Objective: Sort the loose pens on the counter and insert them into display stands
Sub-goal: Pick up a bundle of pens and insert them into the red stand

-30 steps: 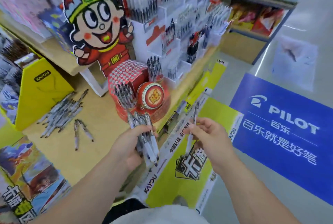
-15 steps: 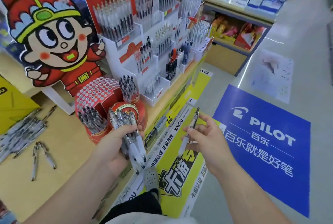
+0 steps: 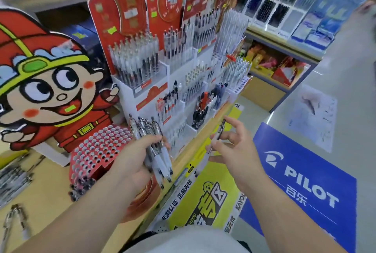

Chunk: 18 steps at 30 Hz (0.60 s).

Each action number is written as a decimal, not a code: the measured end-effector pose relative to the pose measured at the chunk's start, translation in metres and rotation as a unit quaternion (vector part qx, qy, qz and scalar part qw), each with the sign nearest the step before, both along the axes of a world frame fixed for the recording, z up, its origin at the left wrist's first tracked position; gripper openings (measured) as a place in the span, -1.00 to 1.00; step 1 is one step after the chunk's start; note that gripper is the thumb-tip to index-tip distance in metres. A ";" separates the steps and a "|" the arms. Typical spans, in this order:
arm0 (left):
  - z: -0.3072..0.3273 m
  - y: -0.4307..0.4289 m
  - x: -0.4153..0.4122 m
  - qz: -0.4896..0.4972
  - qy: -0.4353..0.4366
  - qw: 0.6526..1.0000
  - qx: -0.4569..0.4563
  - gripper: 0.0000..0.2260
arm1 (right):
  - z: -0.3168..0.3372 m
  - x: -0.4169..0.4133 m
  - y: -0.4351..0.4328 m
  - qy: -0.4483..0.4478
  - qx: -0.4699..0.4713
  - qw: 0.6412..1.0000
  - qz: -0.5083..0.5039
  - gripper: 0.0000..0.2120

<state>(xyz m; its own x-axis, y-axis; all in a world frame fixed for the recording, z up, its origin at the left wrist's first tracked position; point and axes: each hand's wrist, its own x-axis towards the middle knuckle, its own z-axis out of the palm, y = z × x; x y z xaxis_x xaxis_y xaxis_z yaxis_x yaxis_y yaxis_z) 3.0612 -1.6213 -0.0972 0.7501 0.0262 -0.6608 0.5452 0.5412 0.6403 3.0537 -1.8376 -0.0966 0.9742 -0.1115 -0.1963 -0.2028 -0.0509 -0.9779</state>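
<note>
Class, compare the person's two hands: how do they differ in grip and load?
The left hand grips a bundle of pens in curled fingers; the right hand pinches a single pen at its fingertips. The left hand's fingers are closed together; the right hand's other fingers spread. Both hold pens.

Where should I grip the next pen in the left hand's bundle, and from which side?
By its clicker end, from above, on the side of the right hand. The bundle of pens leans up and away, tops fanned apart and bare above the left hand, which wraps the middles. The right hand pinches a single pen; place that first.
</note>
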 end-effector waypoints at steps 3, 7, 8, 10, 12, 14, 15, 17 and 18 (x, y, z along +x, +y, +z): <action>0.002 0.007 0.012 0.025 0.004 1.000 -0.001 -0.89 | -0.005 0.027 0.005 -0.012 0.015 0.999 0.027 -0.49; -0.001 0.018 0.017 0.107 0.011 0.994 0.002 -0.92 | -0.016 0.071 0.011 -0.029 -0.003 0.996 0.083 -0.64; -0.001 0.020 0.017 0.129 0.015 0.991 0.007 -0.92 | -0.019 0.082 0.015 -0.032 -0.005 0.994 0.104 -0.67; 0.000 0.023 0.016 0.175 0.027 0.984 0.025 -0.92 | -0.024 0.105 0.024 -0.039 -0.011 0.988 0.149 -0.71; 0.000 0.024 0.013 0.231 0.043 0.971 0.040 -0.92 | -0.028 0.124 0.036 -0.050 -0.019 0.979 0.199 -0.73; 0.001 0.021 0.009 0.283 0.054 0.956 0.052 -0.91 | -0.031 0.141 0.047 -0.069 -0.036 0.963 0.256 -0.72; 0.001 0.020 0.007 0.306 0.054 0.949 0.057 -0.85 | -0.032 0.149 0.051 -0.083 -0.051 0.953 0.288 -0.71; 0.001 0.015 0.005 0.348 0.057 0.933 0.063 -0.71 | -0.035 0.162 0.057 -0.113 -0.077 0.929 0.345 -0.74; 0.000 0.012 0.004 0.372 0.061 0.924 0.065 -0.68 | -0.037 0.169 0.059 -0.125 -0.087 0.917 0.370 -0.77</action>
<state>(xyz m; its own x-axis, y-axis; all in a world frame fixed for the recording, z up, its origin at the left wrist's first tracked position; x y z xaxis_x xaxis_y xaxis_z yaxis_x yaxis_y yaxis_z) 3.0652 -1.6097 -0.0973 0.4131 0.5898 -0.6939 0.1250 0.7180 0.6847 3.2226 -1.7784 -0.1335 0.8083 0.5887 0.0021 0.1802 -0.2439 -0.9529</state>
